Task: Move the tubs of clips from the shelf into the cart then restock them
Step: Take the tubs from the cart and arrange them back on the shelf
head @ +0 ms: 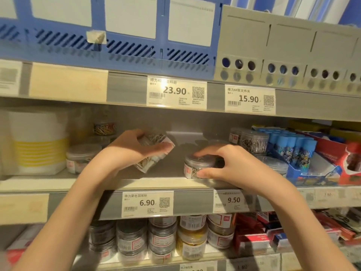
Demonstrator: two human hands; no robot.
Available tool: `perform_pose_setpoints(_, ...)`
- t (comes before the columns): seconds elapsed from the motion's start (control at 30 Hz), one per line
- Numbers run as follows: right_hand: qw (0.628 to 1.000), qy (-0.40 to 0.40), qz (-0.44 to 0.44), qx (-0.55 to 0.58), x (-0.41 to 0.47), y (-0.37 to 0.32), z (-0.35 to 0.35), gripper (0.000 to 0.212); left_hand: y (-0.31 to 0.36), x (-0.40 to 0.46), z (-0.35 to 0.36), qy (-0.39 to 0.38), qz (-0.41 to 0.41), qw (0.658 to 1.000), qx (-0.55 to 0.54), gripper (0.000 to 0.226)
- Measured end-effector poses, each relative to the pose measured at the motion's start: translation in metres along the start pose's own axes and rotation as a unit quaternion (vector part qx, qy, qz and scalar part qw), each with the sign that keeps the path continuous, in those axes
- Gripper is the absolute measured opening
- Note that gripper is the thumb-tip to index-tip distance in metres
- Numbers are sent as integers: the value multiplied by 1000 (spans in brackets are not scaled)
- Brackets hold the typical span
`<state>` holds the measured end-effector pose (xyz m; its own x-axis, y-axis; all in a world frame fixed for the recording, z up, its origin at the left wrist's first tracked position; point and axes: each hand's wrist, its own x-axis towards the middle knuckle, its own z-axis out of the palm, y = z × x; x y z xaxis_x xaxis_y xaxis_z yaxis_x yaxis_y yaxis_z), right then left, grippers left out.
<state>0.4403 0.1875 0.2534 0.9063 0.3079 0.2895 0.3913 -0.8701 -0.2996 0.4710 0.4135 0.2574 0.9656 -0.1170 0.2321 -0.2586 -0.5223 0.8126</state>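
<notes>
My left hand (134, 148) grips a tilted stack of clear tubs of clips (151, 153), lifted just above the middle shelf (156, 181). My right hand (220, 163) holds another clear tub of clips (195, 166) that stands near the shelf's front edge, thumb at its front and fingers over the lid. More tubs stay on the shelf: one at the left (82, 159), one with coloured clips at the back (104, 128), and two at the right (252, 141).
Blue-capped glue sticks in a display box (297, 149) stand to the right. A white and yellow container (37, 141) is at the left. The shelf below holds several jars (162, 237) and red boxes (259, 233). Blue and grey file racks fill the top shelf.
</notes>
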Motion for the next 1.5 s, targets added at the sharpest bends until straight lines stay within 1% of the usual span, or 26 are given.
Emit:
perform_pose_setpoints(0.03,1000,-6,-4,2,0,1,-1,50,-1,0,-1,6,-1,1000,-3,45)
perform_pose_setpoints(0.13,1000,-17,-15,2,2,3,-3,48,-2,-1,-4,19,-3,1000,9,61)
perform_pose_setpoints(0.27,999,-23,-25,12,4,6,-4,44,1,-2,-7,33,-2,998,60,63)
perform_pose_setpoints(0.37,999,-3,-29,15,2,8,-2,46,4,0,-6,46,5,993,107,59)
perform_pose_setpoints(0.5,999,33,-30,15,0,9,1,53,14,3,1,55,27,987,147,71)
perform_pose_setpoints(0.57,999,45,-26,-3,-2,9,1,51,20,4,5,46,41,981,182,62)
perform_pose_setpoints(0.67,997,66,-21,-23,-4,9,2,49,27,6,10,17,69,976,203,47)
perform_pose_setpoints(0.8,991,129,-20,29,-6,9,2,48,30,8,17,-1,87,967,240,53)
perform_pose_setpoints(0.9,981,181,-14,69,-9,12,-6,47,29,11,23,-9,85,966,246,59)
perform_pose_setpoints(1.07,969,234,-11,75,-19,24,-16,46,31,15,37,-11,96,966,239,57)
perform_pose_setpoints(1.2,961,260,-10,96,-29,34,-23,48,33,18,47,-31,107,971,210,59)
perform_pose_setpoints(1.33,954,282,-1,101,-41,48,-29,39,32,18,57,-65,118,971,199,65)
perform_pose_setpoints(1.5,950,295,16,97,-55,66,-33,37,32,18,67,-74,127,973,179,62)
